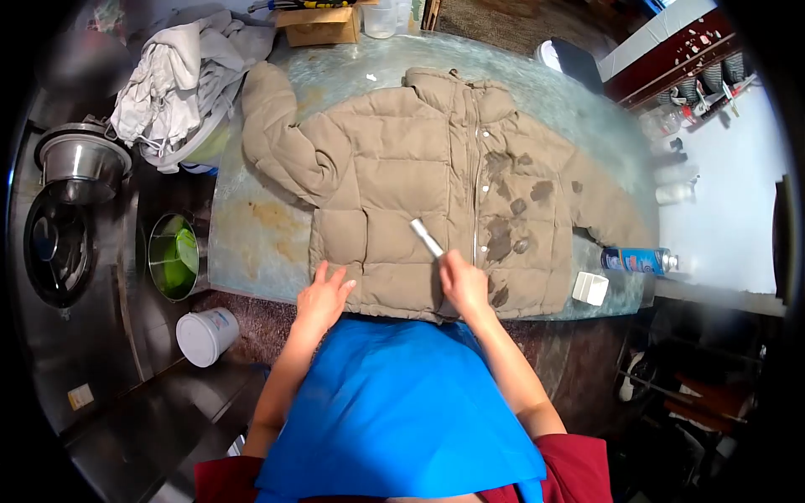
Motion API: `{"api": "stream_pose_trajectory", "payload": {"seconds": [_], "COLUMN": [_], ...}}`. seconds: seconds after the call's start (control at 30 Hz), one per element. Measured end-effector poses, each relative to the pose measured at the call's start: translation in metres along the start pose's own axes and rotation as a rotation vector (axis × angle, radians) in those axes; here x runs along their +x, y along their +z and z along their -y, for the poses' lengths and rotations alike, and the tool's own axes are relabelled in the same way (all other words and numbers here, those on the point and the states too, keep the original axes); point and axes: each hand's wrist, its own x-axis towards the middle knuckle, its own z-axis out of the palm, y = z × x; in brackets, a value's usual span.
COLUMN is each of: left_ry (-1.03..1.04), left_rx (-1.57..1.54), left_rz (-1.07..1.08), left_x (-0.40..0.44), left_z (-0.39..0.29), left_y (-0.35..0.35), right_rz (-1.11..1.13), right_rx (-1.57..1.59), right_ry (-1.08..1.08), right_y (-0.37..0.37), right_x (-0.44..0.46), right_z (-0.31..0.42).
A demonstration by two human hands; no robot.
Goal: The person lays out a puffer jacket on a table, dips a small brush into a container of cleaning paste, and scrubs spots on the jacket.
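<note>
A tan padded jacket (394,168) lies spread on the greenish table (260,243), its zip running down the middle. Dark wet-looking patches mark the panel right of the zip. My left hand (324,295) rests on the jacket's lower left hem, fingers spread, holding nothing. My right hand (463,283) is closed around a thin white and grey stick-like tool (427,238), which points up and left over the jacket, left of the zip. Whether its tip touches the fabric I cannot tell.
A blue spray can (633,260) and a small white box (590,288) are at the right. Pale cloth (172,84) fills a basin at the upper left. A cardboard box (319,27) stands at the back. Buckets, one white (207,336), are at the left.
</note>
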Motion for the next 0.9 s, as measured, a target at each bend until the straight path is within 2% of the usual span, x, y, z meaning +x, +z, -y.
{"api": "stream_pose_trajectory", "payload": {"seconds": [0.07,0.13,0.47,0.5,0.53,0.57,0.63,0.67,0.73,0.8,0.87,0.9], "left_ry": [0.0,0.009,0.099,0.157,0.216,0.218,0.165,0.168,0.063,0.07,0.068,0.052], "left_rx": [0.002,-0.008,-0.036,-0.152,-0.268,-0.267,-0.51,-0.512,-0.668,-0.643,-0.621,-0.611], "left_rz": [0.011,0.024,-0.042,-0.081,-0.119,-0.115,-0.109,-0.11,0.04,0.022,-0.002,-0.026], "left_x": [0.0,0.001,0.009,0.017,0.026,0.036,0.067,0.079,0.096,0.104,0.107,0.106], "left_z": [0.004,0.007,0.014,0.011,0.008,0.006,0.0,-0.003,-0.009,-0.008,-0.007,-0.007], "left_y": [0.003,0.004,0.003,-0.002,-0.006,-0.003,0.009,0.012,0.017,0.023,0.029,0.031], "right_rz": [-0.123,-0.064,-0.101,-0.106,-0.018,-0.059,-0.155,-0.158,-0.069,-0.074,-0.176,-0.108], "right_rx": [-0.082,-0.041,0.015,0.036,0.047,0.051,0.027,0.024,0.069,0.067,-0.067,-0.029], "right_ry": [0.117,-0.004,0.074,0.074,0.042,0.075,0.159,0.158,0.04,-0.009,0.182,0.173], "right_y": [-0.002,0.003,0.004,0.004,0.004,0.003,-0.006,-0.003,0.007,0.008,0.006,0.003], "right_x": [0.005,0.0,0.01,0.009,0.007,0.005,0.003,0.001,-0.01,-0.011,-0.01,-0.012], "right_z": [-0.001,0.01,0.013,0.013,0.012,0.009,0.009,0.01,0.011,0.006,0.002,0.012]}}
